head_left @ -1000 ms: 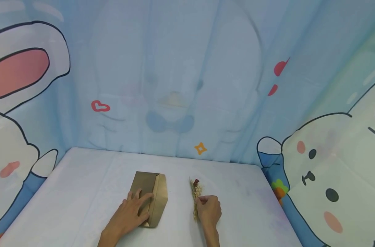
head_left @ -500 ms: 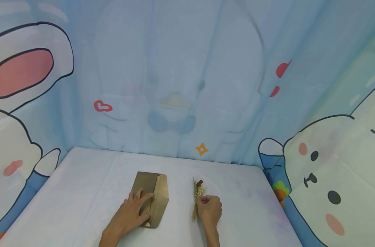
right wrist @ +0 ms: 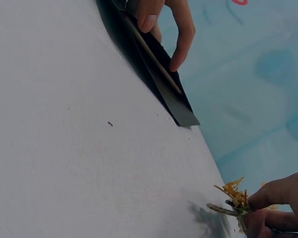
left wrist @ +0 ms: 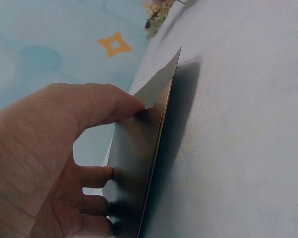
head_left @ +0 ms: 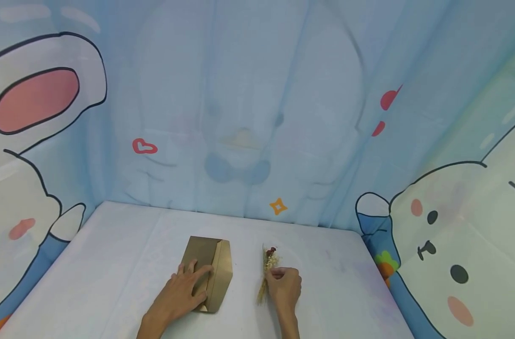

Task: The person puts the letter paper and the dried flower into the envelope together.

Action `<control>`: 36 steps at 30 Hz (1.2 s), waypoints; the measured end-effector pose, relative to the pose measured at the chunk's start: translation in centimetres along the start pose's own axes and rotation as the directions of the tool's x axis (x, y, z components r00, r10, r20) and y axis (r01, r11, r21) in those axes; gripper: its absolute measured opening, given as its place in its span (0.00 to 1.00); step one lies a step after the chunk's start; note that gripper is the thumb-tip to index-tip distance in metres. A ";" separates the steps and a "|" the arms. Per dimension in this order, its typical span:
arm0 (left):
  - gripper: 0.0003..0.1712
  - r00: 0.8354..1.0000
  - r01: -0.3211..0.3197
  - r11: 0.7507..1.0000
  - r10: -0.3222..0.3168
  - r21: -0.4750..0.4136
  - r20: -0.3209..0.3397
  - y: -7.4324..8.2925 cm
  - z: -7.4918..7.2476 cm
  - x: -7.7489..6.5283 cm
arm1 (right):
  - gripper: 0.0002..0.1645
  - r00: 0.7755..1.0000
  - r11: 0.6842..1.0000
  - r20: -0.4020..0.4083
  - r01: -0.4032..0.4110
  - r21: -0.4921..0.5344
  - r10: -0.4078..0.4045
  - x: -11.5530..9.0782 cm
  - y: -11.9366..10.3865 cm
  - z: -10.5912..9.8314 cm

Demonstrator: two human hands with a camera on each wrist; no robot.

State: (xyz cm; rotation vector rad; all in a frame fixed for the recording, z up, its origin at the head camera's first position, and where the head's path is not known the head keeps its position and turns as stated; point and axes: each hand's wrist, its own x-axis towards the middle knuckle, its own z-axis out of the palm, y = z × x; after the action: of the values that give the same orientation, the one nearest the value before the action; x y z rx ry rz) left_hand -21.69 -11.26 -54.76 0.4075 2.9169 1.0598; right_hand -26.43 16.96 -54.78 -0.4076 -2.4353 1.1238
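A gold envelope (head_left: 224, 278) lies on the white-covered table, its flap side to the right. My left hand (head_left: 177, 293) rests on it with spread fingers. In the left wrist view, the thumb and fingertips of that hand (left wrist: 44, 148) touch the face of the envelope (left wrist: 136, 144), whose flap stands raised. To the right, my right hand (head_left: 286, 288) pinches a small bunch of dried flowers (head_left: 271, 258) with dark red and pale blooms. Its stems point toward me. The right wrist view shows the bunch (right wrist: 234, 198) held between thumb and fingers, with a shadow on the cloth beside it.
A white cloth (head_left: 126, 263) covers the table. Behind and at both sides hangs a pale blue curtain (head_left: 240, 84) printed with cartoon rabbits. Tiny dark specks (right wrist: 110, 124) lie on the cloth between the envelope and the bunch.
The bunch has tilted in my right hand, its stem ends swinging left. The right hand has shifted slightly left. My left hand stays on the envelope, and the head view has turned a little.
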 end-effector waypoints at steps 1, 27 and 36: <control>0.35 1.000 0.000 1.000 0.000 0.000 -0.002 0.0 0.0 0.0 | 0.03 1.000 1.000 0.001 0.001 0.002 -0.001 0.0 -0.1 0.1; 0.36 1.000 -0.017 1.000 0.017 -0.021 -0.003 -0.3 0.0 0.1 | 0.04 0.997 0.999 0.075 0.036 0.011 -0.036 -1.6 -3.2 2.6; 0.36 1.000 -0.020 1.000 0.020 -0.002 -0.014 -0.4 0.0 0.3 | 0.04 0.994 0.998 0.096 0.053 0.025 -0.055 -2.1 -4.3 3.6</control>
State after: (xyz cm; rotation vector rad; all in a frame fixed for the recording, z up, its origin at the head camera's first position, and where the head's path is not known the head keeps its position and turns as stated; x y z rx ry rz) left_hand -22.12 -11.48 -54.99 0.4327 2.9293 1.0728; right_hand -26.78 11.08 -54.10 -0.2844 -2.4989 1.1720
